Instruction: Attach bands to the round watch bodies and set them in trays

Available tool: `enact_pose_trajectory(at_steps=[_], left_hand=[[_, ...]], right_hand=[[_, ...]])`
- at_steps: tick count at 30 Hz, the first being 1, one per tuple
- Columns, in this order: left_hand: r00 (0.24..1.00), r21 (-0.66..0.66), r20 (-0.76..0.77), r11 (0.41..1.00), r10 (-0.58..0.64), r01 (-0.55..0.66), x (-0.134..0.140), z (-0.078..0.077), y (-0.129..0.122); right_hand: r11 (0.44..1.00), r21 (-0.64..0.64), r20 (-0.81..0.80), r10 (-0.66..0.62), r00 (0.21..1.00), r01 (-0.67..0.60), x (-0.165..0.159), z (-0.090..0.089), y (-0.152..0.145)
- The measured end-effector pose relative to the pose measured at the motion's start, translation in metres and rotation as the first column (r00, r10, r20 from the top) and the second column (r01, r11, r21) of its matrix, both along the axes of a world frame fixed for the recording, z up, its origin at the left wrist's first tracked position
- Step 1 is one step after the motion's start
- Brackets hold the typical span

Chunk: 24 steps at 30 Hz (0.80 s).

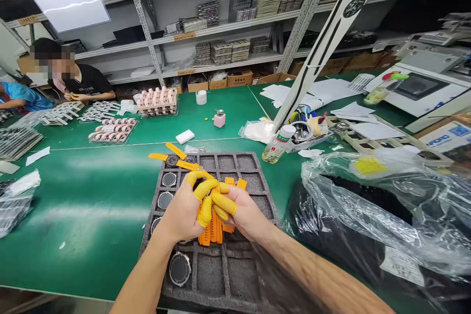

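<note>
My left hand (187,206) and my right hand (235,206), both with yellow finger cots, meet over a grey foam tray (208,267). Both are closed around a watch (198,184), mostly hidden by the fingers; only a dark bit of it shows. Below the hands lies a bunch of orange watch straps (211,233), with more strap ends (241,184) behind the right hand. Round watch cases (180,269) sit in the tray's left compartments. At the far left corner, watches with orange straps (172,159) rest across the tray.
A plastic-wrapped black bundle (353,225) lies right of the tray. Behind stand a bottle (278,144), a tool bin (305,132) and a pink dispenser (220,118). Trays of pink straps (112,130) lie at the back left, where a person (88,81) sits. A white post (324,44) slants upward.
</note>
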State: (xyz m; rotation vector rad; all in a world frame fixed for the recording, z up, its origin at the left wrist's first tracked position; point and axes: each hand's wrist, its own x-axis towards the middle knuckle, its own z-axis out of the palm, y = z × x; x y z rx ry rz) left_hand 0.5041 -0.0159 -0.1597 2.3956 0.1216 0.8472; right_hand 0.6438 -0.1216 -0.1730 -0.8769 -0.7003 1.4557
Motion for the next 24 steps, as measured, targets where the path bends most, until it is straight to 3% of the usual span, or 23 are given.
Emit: enact_pose_trajectory(at_steps=[4,7,8,10,12,13,14,16,17,18,20,22,23,24], left_hand=[[0.999,-0.03,-0.015,0.999,-0.035,0.034,-0.003,0.0,0.005],[0.998,-0.141,0.052,0.989,0.047,-0.04,-0.006,-0.008,0.01],[0.992,-0.188,0.085,0.979,0.094,-0.076,-0.007,-0.011,0.012],[0.972,-0.309,0.171,0.946,0.161,-0.102,-0.007,-0.015,0.014],[0.947,-0.47,0.252,0.881,0.201,-0.062,-0.006,-0.015,0.014],[0.937,-0.556,0.272,0.831,0.219,-0.033,-0.005,-0.014,0.014],[0.933,-0.64,0.271,0.769,0.235,-0.007,-0.004,-0.013,0.013],[0.939,-0.775,0.224,0.632,0.261,0.009,-0.003,-0.01,0.011],[0.943,-0.82,0.191,0.573,0.272,0.001,-0.002,-0.009,0.01],[0.945,-0.849,0.162,0.528,0.283,-0.013,-0.001,-0.009,0.009],[0.944,-0.883,0.118,0.468,0.309,-0.043,0.001,-0.009,0.006],[0.947,-0.903,0.081,0.426,0.311,-0.062,0.005,-0.011,0.002],[0.953,-0.911,0.06,0.408,0.296,-0.069,0.006,-0.011,0.0],[0.962,-0.915,0.037,0.396,0.271,-0.077,0.008,-0.011,-0.002]], right_hand=[[0.998,-0.059,0.071,0.03,0.997,-0.026,0.007,0.007,-0.001],[0.999,-0.036,0.363,0.025,0.932,-0.013,0.035,0.012,-0.008],[0.999,-0.007,0.522,-0.027,0.853,0.036,0.048,0.011,-0.012],[0.98,0.027,0.831,-0.133,0.541,0.199,0.07,0.006,-0.02],[0.958,0.014,0.982,-0.066,0.176,0.285,0.084,-0.003,-0.028],[0.958,-0.005,0.999,-0.006,0.039,0.288,0.087,-0.008,-0.031],[0.962,-0.022,0.998,0.038,-0.055,0.273,0.088,-0.013,-0.033],[0.966,-0.002,0.992,0.034,-0.121,0.258,0.086,-0.019,-0.034],[0.961,0.037,0.996,-0.012,-0.092,0.275,0.084,-0.021,-0.034],[0.953,0.077,0.997,-0.078,-0.007,0.293,0.083,-0.021,-0.033],[0.94,0.122,0.919,-0.228,0.32,0.319,0.083,-0.014,-0.03],[0.919,0.14,0.643,-0.367,0.672,0.368,0.081,-0.002,-0.027],[0.904,0.135,0.466,-0.419,0.779,0.405,0.079,0.005,-0.026],[0.889,0.118,0.305,-0.456,0.836,0.442,0.075,0.012,-0.024]])
